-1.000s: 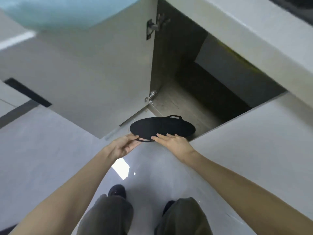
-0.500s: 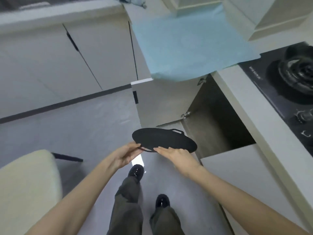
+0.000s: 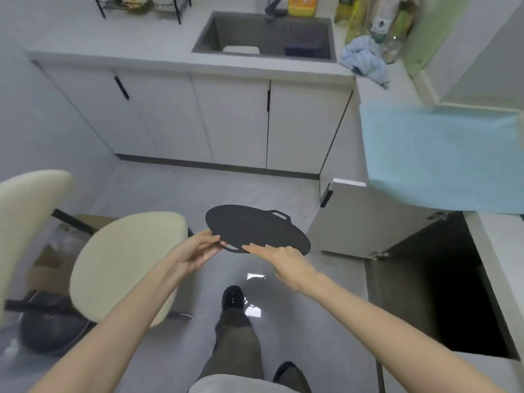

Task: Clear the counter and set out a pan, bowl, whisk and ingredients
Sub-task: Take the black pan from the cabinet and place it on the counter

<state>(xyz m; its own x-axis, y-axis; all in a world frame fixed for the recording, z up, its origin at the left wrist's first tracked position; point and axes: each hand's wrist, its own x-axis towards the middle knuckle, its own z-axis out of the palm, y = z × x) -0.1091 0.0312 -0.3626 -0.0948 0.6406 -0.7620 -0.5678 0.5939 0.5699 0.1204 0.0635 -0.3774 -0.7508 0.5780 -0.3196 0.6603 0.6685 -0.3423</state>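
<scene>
A flat round black pan (image 3: 255, 229) with two small loop handles hangs in the air over the floor in front of me. My left hand (image 3: 195, 251) pinches its near rim beside the near handle. My right hand (image 3: 279, 258) holds the near rim with fingers laid over the pan's top edge. The pan is roughly level, tilted slightly down to the right.
An open lower cabinet (image 3: 442, 282) with its door (image 3: 365, 219) swung out is at the right. A light blue cloth (image 3: 442, 157) covers the counter there. A sink (image 3: 266, 35), bottles (image 3: 377, 18) and a blue rag (image 3: 363, 61) are behind. Cream chairs (image 3: 122, 265) stand left.
Both hands have carried the pan out of the lower cabinet and up. My view has swung from the cabinet interior to the kitchen floor, sink and chairs.
</scene>
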